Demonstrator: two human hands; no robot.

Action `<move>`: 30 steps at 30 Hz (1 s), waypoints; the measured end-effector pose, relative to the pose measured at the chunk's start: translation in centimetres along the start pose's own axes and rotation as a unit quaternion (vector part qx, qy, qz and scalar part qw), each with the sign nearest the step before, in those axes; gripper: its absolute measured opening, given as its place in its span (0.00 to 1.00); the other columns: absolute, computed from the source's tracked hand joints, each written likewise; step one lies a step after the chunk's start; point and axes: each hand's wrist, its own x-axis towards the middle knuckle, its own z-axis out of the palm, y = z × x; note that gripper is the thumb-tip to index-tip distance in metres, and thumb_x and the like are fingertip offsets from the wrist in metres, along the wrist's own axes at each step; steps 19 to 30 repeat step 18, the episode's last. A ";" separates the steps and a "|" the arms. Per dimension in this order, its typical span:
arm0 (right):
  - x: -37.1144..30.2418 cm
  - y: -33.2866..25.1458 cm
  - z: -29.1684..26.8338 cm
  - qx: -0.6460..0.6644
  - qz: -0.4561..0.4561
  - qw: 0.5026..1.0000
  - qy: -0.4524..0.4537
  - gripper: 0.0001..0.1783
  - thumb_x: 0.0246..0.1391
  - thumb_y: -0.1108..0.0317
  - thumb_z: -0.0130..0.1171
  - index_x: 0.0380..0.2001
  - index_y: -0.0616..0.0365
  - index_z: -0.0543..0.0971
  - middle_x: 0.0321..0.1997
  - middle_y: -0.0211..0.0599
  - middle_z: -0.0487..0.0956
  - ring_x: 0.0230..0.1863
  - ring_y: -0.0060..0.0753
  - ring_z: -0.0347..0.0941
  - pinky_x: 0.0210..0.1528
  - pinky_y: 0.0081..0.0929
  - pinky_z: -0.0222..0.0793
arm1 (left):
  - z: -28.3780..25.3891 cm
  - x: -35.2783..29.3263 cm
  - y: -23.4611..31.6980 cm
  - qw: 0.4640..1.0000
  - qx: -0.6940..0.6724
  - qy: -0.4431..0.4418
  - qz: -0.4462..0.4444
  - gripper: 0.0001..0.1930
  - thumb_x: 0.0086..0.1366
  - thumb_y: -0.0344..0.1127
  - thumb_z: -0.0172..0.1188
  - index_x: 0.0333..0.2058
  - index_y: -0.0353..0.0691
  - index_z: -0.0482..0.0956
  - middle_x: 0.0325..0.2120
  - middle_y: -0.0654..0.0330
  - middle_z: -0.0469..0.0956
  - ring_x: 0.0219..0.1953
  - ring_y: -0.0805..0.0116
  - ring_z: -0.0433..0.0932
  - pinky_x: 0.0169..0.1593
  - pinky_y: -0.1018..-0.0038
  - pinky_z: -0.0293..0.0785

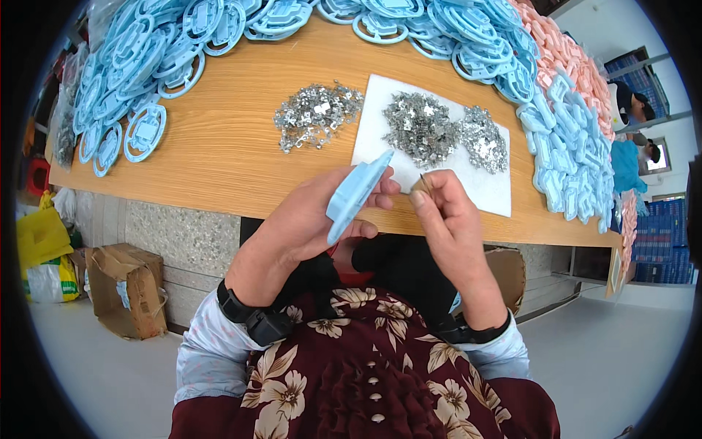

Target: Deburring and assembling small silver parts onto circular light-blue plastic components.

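Over the table's near edge, my left hand (307,212) grips a light blue plastic part (357,196), tilted with its narrow edge toward me. Beside it, to the right, my right hand (455,227) pinches a small, thin, dark piece (423,180) between thumb and fingers; its exact kind is too small to make out. The two hands are apart. Just beyond them lies a white sheet (371,135) bearing a large heap of small metal pieces (422,126) and a smaller heap of metal pieces (484,143). Another metal heap (316,117) rests on the bare wood left of the sheet.
Blue round plastic frames (124,73) are piled along the wooden table's (227,124) left and far sides. On the right lie blue oblong parts (567,157) and pink parts (567,55). A cardboard box (128,289) stands on the floor at left. Other people (643,110) appear far right.
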 end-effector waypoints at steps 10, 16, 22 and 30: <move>0.7 1.9 3.2 0.062 -0.043 0.995 0.061 0.10 0.62 0.71 0.64 0.41 0.61 0.74 0.23 0.28 0.76 0.26 0.13 0.72 0.29 0.17 0.69 | 0.5 0.1 -2.1 0.997 -0.070 0.028 0.031 0.19 0.77 0.42 0.48 0.57 0.38 0.75 0.45 0.60 0.80 0.42 0.70 0.80 0.42 0.70 0.80; 1.2 1.7 2.6 0.027 0.001 0.999 0.045 0.11 0.60 0.69 0.66 0.41 0.58 0.75 0.17 0.22 0.68 0.21 0.14 0.67 0.25 0.18 0.64 | -1.6 0.7 -3.1 0.996 -0.054 -0.071 0.023 0.23 0.74 0.47 0.52 0.61 0.41 0.72 0.54 0.55 0.78 0.54 0.57 0.78 0.51 0.60 0.80; 1.4 1.5 2.4 0.120 0.065 0.990 0.022 0.11 0.61 0.68 0.66 0.41 0.57 0.75 0.18 0.22 0.70 0.21 0.16 0.68 0.25 0.20 0.65 | -0.9 0.4 -2.7 0.999 0.002 -0.047 0.016 0.24 0.74 0.48 0.51 0.62 0.41 0.71 0.56 0.55 0.77 0.58 0.53 0.77 0.57 0.57 0.78; 1.4 1.5 2.4 0.120 0.065 0.990 0.022 0.11 0.61 0.68 0.66 0.41 0.57 0.75 0.18 0.22 0.70 0.21 0.16 0.68 0.25 0.20 0.65 | -0.9 0.4 -2.7 0.999 0.002 -0.047 0.016 0.24 0.74 0.48 0.51 0.62 0.41 0.71 0.56 0.55 0.77 0.58 0.53 0.77 0.57 0.57 0.78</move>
